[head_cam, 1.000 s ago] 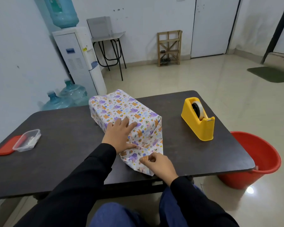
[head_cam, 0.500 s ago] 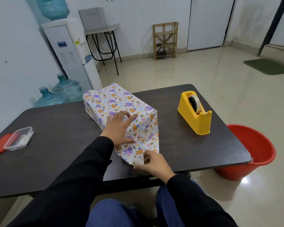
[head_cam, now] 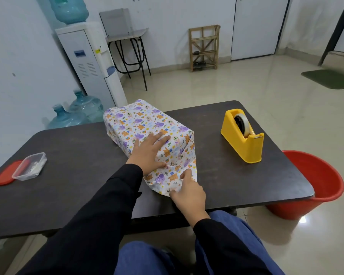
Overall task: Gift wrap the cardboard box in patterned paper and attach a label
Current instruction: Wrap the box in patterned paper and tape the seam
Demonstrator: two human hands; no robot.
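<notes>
Presently left hand (head_cam: 149, 153) presses flat, fingers straight, on wrapped box (head_cam: 139, 124); right hand (head_cam: 189, 193) pinches the loose near paper flap (head_cam: 167, 179).

Dark matte rectangular table (head_cam: 77, 175) lies under the fingers (head_cam: 161, 139).

Far beyond the fingers:
- plain white wall (head_cam: 177, 14)
- small slatted wooden rack (head_cam: 204, 47) against it
- white panel door (head_cam: 256, 26) further right

Beyond and left of the fingers:
- white floor-standing water dispenser (head_cam: 91, 62) carrying a blue bottle
- two spare blue water bottles (head_cam: 83, 108) on the floor beside it
- grey-topped stand on black metal legs (head_cam: 127, 36)

Right of the fingers:
- glossy beige tile floor (head_cam: 246, 86), reflecting light
- green floor mat (head_cam: 330, 78), far off
- round red plastic bucket (head_cam: 316, 185) just beside the table edge
</notes>
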